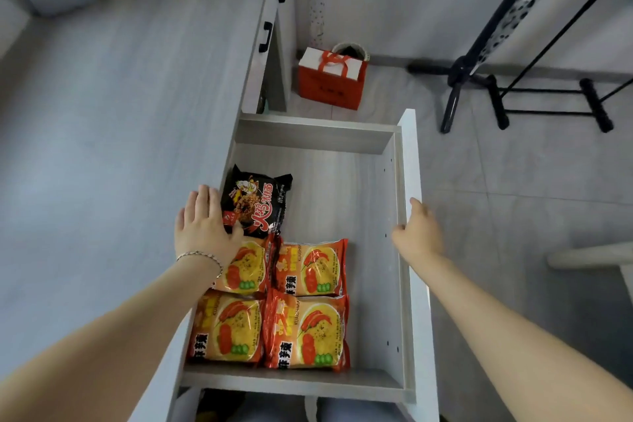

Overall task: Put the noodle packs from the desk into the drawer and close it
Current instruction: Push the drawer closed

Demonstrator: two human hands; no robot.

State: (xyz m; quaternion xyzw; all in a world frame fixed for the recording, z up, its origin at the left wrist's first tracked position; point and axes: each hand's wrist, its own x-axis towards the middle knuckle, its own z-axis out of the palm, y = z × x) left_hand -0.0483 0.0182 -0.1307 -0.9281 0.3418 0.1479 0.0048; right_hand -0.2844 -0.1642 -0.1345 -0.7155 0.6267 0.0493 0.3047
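Resting flat w/ fingers spread, left hand (pixel 205 226) touches black noodle pack (pixel 257 204) in open drawer (pixel 342 144); four orange noodle packs (pixel 305 329) beside; right hand (pixel 418 229) curled on drawer front (pixel 411 161).

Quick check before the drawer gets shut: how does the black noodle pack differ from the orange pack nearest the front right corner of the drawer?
The black noodle pack has a dark wrapper with red lettering; the front-right orange pack is orange-red with a yellow noodle picture. The black pack lies alone, further along the drawer, at its inner side; the orange pack sits in a block of four. The left hand partly covers the black pack's corner; the orange pack is untouched. Both lie flat, face up, inside the drawer.
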